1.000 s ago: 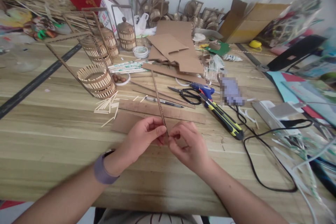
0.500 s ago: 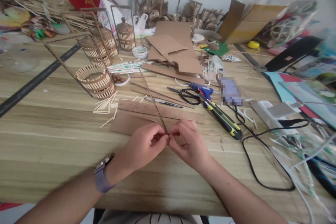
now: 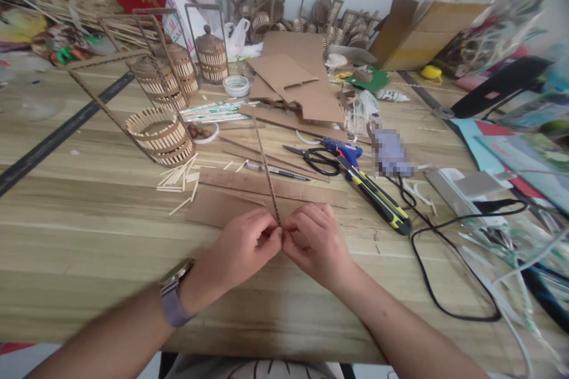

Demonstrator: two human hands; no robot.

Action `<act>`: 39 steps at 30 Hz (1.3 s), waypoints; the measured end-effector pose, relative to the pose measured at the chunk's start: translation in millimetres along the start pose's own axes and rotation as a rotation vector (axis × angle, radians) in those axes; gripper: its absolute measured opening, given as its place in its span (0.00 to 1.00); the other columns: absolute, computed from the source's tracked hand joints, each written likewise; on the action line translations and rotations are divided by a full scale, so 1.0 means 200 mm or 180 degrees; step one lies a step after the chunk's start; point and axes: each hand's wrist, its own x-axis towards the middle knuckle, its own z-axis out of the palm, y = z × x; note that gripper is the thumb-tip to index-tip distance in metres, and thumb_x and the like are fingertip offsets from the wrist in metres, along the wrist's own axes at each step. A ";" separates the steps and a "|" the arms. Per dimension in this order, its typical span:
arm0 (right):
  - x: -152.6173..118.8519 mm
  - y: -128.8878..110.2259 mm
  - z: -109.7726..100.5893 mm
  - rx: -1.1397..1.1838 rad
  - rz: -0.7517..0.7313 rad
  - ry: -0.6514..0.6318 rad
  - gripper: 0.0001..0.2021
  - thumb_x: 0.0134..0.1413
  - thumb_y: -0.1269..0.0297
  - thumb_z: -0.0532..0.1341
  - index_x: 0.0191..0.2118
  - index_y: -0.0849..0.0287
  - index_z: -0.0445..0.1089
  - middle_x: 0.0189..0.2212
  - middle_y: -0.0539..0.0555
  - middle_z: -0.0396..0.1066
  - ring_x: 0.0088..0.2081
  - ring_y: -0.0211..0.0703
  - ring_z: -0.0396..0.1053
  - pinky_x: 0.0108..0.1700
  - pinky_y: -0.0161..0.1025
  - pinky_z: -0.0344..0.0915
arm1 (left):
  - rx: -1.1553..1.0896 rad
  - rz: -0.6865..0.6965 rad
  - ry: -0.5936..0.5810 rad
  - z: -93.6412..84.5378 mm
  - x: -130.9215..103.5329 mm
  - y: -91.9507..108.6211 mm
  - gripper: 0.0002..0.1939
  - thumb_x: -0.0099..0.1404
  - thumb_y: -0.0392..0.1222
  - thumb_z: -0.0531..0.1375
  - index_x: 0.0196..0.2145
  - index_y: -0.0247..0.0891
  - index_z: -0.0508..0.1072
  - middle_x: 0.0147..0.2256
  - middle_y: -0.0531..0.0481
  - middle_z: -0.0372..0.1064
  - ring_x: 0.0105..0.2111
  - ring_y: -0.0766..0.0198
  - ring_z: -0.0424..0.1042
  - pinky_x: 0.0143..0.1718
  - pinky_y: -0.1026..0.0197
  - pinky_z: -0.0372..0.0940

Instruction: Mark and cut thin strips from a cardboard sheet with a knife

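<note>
A thin corrugated cardboard strip [image 3: 267, 169] runs away from me, its near end pinched between both hands. My left hand [image 3: 249, 243] is closed on that end from the left, thumb against forefinger. From the right, my right hand [image 3: 315, 243] pinches the same end, the fingertips of both hands meeting. The fingers hide the very tip of the strip. Beneath and just beyond my hands lie flat cardboard pieces [image 3: 275, 186] and a pen [image 3: 284, 173].
Left stand an open slatted bucket [image 3: 160, 139] and lidded buckets [image 3: 212, 56]; loose sticks [image 3: 178, 176] lie nearby. Scissors [image 3: 317, 160], a blue glue gun [image 3: 342, 151] and a yellow-black utility knife [image 3: 377, 198] are to the right, beside a black cable [image 3: 427, 290]. Cardboard sheets [image 3: 306, 80] lie behind.
The strip's far end has swung to the right, so it points more directly away from me. Both hands keep their pinch and have shifted very slightly left.
</note>
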 end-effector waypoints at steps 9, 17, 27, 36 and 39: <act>0.00 0.00 0.00 0.0030 0.0088 -0.0067 0.08 0.57 0.74 0.58 0.30 0.55 0.64 0.25 0.47 0.70 0.30 0.39 0.67 0.38 0.39 0.57 | 0.0291 0.0162 -0.0049 0.01 0.00 -0.03 0.11 0.67 0.31 0.52 0.27 0.39 0.63 0.26 0.53 0.65 0.27 0.65 0.66 0.29 0.64 0.60; 0.01 0.01 -0.01 0.0426 0.0286 -0.0258 0.07 0.54 0.74 0.58 0.30 0.55 0.63 0.26 0.47 0.70 0.30 0.39 0.67 0.37 0.39 0.58 | 0.0480 0.0612 -0.0006 0.00 0.01 -0.04 0.10 0.68 0.29 0.51 0.31 0.39 0.67 0.33 0.48 0.70 0.34 0.62 0.71 0.36 0.62 0.67; 0.02 0.04 -0.03 0.0918 0.0399 -0.0456 0.07 0.52 0.75 0.58 0.31 0.54 0.63 0.26 0.46 0.68 0.30 0.40 0.66 0.37 0.39 0.60 | 0.0338 0.0824 -0.0120 -0.04 0.03 -0.05 0.11 0.72 0.32 0.51 0.32 0.38 0.68 0.34 0.47 0.70 0.35 0.61 0.70 0.38 0.61 0.66; 0.02 0.05 -0.03 0.0787 0.0279 -0.0424 0.06 0.54 0.74 0.57 0.31 0.54 0.63 0.25 0.47 0.68 0.30 0.40 0.66 0.36 0.39 0.60 | 0.0353 0.0693 -0.0364 -0.03 0.03 -0.06 0.14 0.78 0.38 0.49 0.34 0.38 0.68 0.34 0.48 0.69 0.35 0.61 0.69 0.37 0.61 0.67; 0.03 0.06 -0.03 0.0786 0.0217 -0.0457 0.06 0.53 0.73 0.57 0.31 0.54 0.62 0.25 0.47 0.67 0.30 0.41 0.66 0.37 0.39 0.60 | 0.0406 0.0810 -0.0392 -0.03 0.03 -0.06 0.13 0.77 0.35 0.49 0.35 0.37 0.69 0.35 0.47 0.70 0.36 0.61 0.70 0.38 0.61 0.68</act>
